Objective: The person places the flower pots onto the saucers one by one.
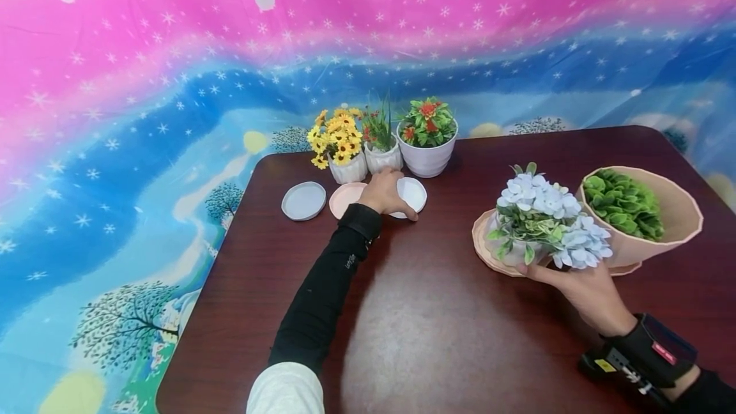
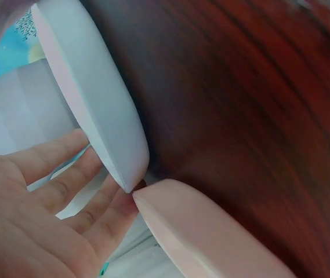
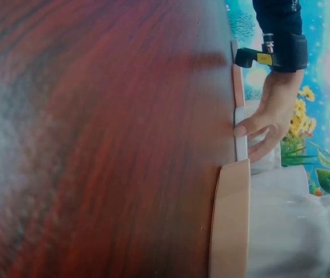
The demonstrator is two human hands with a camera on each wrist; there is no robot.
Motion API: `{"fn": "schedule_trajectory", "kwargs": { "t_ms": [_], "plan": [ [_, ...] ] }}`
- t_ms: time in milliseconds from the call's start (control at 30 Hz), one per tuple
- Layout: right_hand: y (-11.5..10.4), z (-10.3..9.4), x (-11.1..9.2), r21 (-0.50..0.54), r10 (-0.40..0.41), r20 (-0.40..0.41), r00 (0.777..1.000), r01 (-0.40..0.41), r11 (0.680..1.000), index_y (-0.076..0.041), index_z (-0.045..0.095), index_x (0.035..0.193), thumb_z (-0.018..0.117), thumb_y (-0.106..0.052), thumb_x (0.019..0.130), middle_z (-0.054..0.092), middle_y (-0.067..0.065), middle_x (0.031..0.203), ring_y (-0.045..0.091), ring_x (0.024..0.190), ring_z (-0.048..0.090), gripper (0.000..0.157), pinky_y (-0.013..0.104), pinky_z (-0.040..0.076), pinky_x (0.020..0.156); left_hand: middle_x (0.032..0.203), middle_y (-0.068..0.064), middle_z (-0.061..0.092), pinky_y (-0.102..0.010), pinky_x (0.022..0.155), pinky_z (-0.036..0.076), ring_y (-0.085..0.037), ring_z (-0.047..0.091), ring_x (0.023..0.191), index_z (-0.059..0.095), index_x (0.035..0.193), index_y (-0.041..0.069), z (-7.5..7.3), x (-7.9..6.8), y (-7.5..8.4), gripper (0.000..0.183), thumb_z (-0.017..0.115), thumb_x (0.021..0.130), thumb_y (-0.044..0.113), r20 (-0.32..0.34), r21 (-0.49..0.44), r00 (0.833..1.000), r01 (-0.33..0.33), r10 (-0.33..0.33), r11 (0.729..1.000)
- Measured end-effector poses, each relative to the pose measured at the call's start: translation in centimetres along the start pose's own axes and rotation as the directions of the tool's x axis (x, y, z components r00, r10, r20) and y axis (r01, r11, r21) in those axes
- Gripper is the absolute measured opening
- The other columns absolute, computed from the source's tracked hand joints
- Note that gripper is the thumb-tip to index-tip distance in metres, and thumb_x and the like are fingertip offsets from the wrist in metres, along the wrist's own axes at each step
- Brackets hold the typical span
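Observation:
My left hand (image 1: 382,191) spans a small white saucer (image 1: 412,195) lying on the table, with its thumb at the near edge. In the left wrist view, its fingers reach the rim of the white saucer (image 2: 98,92), close beside a pink saucer (image 2: 205,231). On the right, a white pot (image 1: 522,252) of pale blue flowers (image 1: 540,200) stands on a peach scalloped saucer (image 1: 482,249). My right hand (image 1: 592,296) holds this pot low, thumb at its near side, other fingers hidden behind the flowers. The right wrist view shows the white pot (image 3: 292,223) against the peach saucer (image 3: 231,220).
A large peach pot (image 1: 675,216) with a green leafy plant stands at the right. Along the back edge are pots of yellow flowers (image 1: 339,139), grassy red flowers (image 1: 379,126) and red blooms (image 1: 428,123). A grey saucer (image 1: 303,201) lies left of the pink one.

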State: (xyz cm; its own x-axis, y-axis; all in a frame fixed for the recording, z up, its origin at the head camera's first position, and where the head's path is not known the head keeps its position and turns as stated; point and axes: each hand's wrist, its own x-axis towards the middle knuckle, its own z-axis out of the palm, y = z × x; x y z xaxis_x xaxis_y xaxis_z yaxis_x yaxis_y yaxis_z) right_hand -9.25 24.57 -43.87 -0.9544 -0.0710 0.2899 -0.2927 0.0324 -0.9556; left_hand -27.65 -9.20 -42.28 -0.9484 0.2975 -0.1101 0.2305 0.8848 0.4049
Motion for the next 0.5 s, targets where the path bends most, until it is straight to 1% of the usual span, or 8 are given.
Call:
{"fn": "schedule_trajectory", "kwargs": {
  "t_ms": [33,133,300,400,500],
  "plan": [
    [0.01,0.0,-0.02,-0.011,0.001,0.0,1.0,-0.001,1.0,-0.01,0.045,0.158,0.08,0.023,0.08,0.053,0.006,0.148,0.009,0.128,0.051,0.092,0.016,0.04,0.103,0.156,-0.012,0.049,-0.046,0.11,0.048,-0.035,0.049,0.14,0.056,0.154,0.008,-0.01,0.06,-0.03,0.104,0.101,0.068,0.045,-0.002,0.0,1.0,0.003,-0.003,1.0],
    [0.12,-0.01,-0.09,-0.002,0.002,-0.002,1.0,-0.002,1.0,-0.01,0.045,0.157,0.08,0.023,0.08,0.054,0.005,0.146,0.008,0.126,0.053,0.091,0.016,0.041,0.101,0.155,-0.012,0.05,-0.046,0.11,0.049,-0.034,0.05,0.139,0.057,0.153,0.008,0.04,0.23,-0.13,0.105,0.102,0.066,0.045,-0.008,0.001,1.0,0.014,-0.014,1.0],
    [0.27,-0.06,-0.13,0.046,0.001,0.001,1.0,-0.001,0.999,-0.007,0.047,0.155,0.079,0.025,0.08,0.056,0.007,0.14,0.008,0.119,0.055,0.087,0.018,0.046,0.096,0.155,-0.011,0.05,-0.045,0.109,0.05,-0.033,0.051,0.139,0.057,0.154,0.008,0.18,0.26,-0.19,0.106,0.102,0.066,0.046,-0.016,0.001,1.0,0.017,-0.017,1.0],
    [0.25,-0.07,-0.14,0.06,0.006,-0.002,1.0,-0.006,0.998,-0.007,0.047,0.155,0.079,0.025,0.079,0.056,0.008,0.142,0.01,0.12,0.054,0.088,0.018,0.045,0.097,0.153,-0.011,0.051,-0.045,0.108,0.05,-0.033,0.052,0.137,0.057,0.153,0.009,0.12,0.0,-0.05,0.106,0.102,0.065,0.047,-0.025,-0.003,1.0,0.004,-0.004,1.0],
    [0.24,-0.1,-0.22,0.026,0.011,-0.009,1.0,-0.011,1.0,-0.01,0.045,0.157,0.08,0.024,0.08,0.053,0.006,0.147,0.009,0.126,0.052,0.091,0.016,0.041,0.101,0.151,-0.011,0.053,-0.045,0.107,0.05,-0.031,0.053,0.136,0.057,0.153,0.01,-0.06,-0.33,0.28,0.106,0.102,0.065,0.048,-0.035,0.004,0.999,-0.021,0.021,1.0]
  ]
}}
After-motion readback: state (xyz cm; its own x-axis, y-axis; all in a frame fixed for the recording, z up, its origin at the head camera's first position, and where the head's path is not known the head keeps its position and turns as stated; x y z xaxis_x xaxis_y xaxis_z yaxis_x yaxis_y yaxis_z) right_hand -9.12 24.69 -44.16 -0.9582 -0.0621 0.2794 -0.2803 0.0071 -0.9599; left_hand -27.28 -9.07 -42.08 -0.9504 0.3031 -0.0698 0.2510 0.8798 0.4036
